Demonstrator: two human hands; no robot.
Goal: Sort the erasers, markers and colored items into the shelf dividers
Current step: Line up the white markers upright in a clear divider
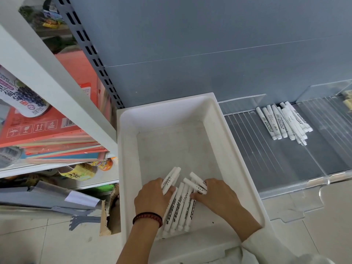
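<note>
The left hand (152,197) and right hand (216,195) each curl round a few white markers (181,206) lying lengthwise at the near end of the white bin (127,149), while the shelf compartment (247,141) holding sorted markers (282,122) lies beyond, nearer the right hand.

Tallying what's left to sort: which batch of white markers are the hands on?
The bin markers, inside the white bin: the left hand and right hand both grip some. The shelf markers lie untouched to the right.
</note>
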